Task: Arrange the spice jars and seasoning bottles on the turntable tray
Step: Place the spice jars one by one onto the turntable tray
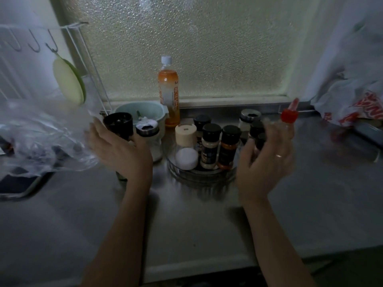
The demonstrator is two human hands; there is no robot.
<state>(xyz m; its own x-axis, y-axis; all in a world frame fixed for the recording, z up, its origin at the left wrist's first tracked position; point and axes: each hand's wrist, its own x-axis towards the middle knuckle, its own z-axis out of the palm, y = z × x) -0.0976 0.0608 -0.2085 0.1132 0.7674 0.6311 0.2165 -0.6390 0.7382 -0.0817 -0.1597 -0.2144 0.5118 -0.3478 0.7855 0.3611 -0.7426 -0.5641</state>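
Although the dim light blurs much, the scene can be read from left to right. A crumpled clear plastic bag (41, 137) is seen at the far left of the steel counter (186, 224). Beside it the left hand (120, 150) is held open, fingers loosely spread, with nothing pinched; a black-topped grinder (118, 123) and a flip-cap shaker (147, 129) stand just behind it, off the tray. Further back an orange bottle (169, 94) is set by the frosted window. The turntable tray (199, 177) lies at the centre, and a beige-capped jar (186, 148), a pale spice jar (210, 148) and an orange spice jar (228, 148) are crowded on it, upright and touching. At the tray's right edge the right hand (267, 154) is curled about a small dark-capped jar (260, 139); whether it is gripped cannot be told. A red-capped bottle (289, 114) stands just behind the fingers. The jars are judged light, rigid, smooth and probably breakable, so each is best taken round the body below the cap.
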